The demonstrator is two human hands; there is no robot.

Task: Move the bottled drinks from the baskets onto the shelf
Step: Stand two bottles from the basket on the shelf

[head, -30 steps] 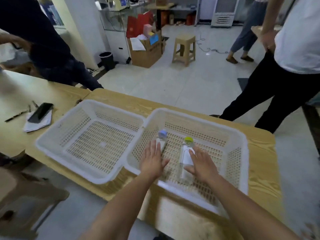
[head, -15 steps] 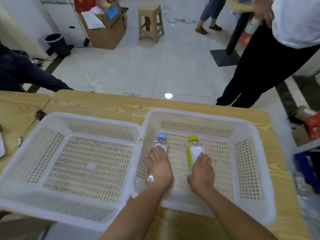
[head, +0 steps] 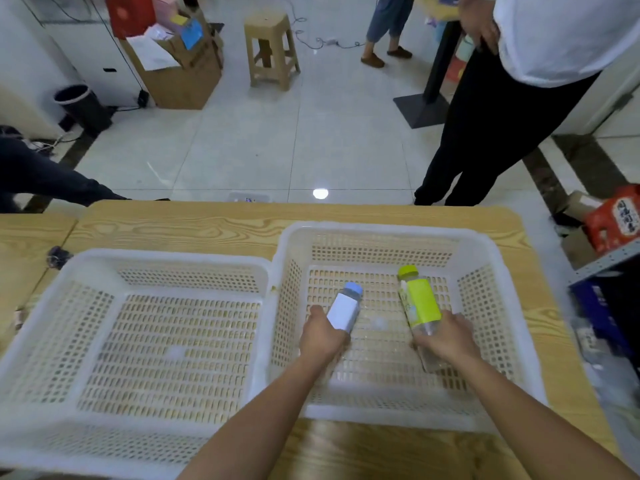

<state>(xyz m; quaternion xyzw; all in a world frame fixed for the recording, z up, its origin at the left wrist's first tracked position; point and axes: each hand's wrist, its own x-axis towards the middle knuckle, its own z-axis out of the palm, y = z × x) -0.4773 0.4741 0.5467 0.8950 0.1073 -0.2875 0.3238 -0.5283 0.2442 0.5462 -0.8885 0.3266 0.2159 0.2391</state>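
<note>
1. Both hands are down inside the right basket (head: 491, 271) on the wooden bench (head: 207, 226).
2. The left hand (head: 322, 336) grips the blue-capped bottle (head: 344, 311), tilted up.
3. The right hand (head: 446, 337) grips the green-capped bottle (head: 417, 301), also tilted.
4. The left basket (head: 104, 265) sits touching alongside.

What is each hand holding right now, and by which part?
The left hand grips the blue-capped bottle by its lower body; the right hand grips the green-capped bottle by its lower body.
</note>
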